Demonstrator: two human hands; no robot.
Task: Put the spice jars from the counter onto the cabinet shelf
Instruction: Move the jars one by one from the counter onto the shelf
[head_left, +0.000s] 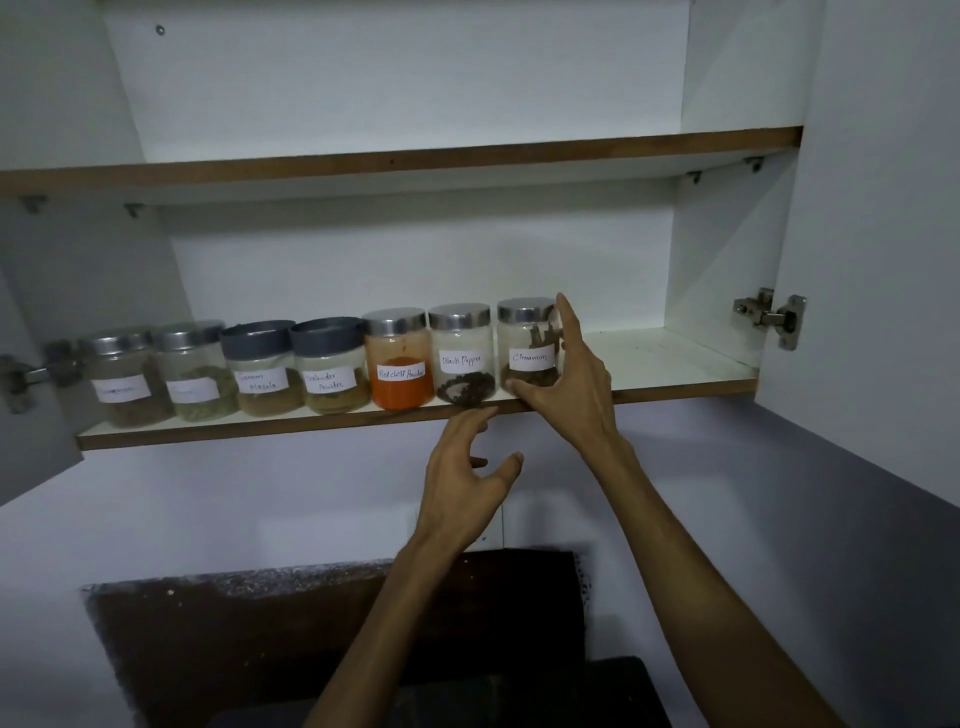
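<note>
Seven spice jars lined up along the front of the lower cabinet shelf (675, 387), all upright, labels facing out. Far left, two steel-lidded jars (156, 379), labels too blurred to read. Next, Garam Masala (265, 371) and Coriander Powder (330, 369) under grey lids. Then Red Chilli Powder (400, 361), Black Pepper (461, 358), and at the right end the Cinnamon jar (527, 348), sitting just beside Black Pepper.

Right hand (569, 379) wrapped around the Cinnamon jar: thumb across the near base, forefinger stretched up the right side past the lid. Holding or just letting go? Hard to call, but contact looks real. Left hand (462, 483) hanging just below the shelf edge, fingers loosely spread and half curled, nothing in it.

Handling notes: clear rigid walls, glass or hard plastic, impossible to say which. Smooth sides, so likely a bit slippery; best taken around the body below the lid, never by the lid alone, in case of a loose fit. Cinnamon sticks weigh little, so probably a light one. Base close to the shelf lip; a nudge farther back would look safer.

Plenty of bare shelf to the right. Upper shelf (415, 161) above, hinge (769, 317) on the right wall, dark counter (260, 649) below, no jars visible on it.
</note>
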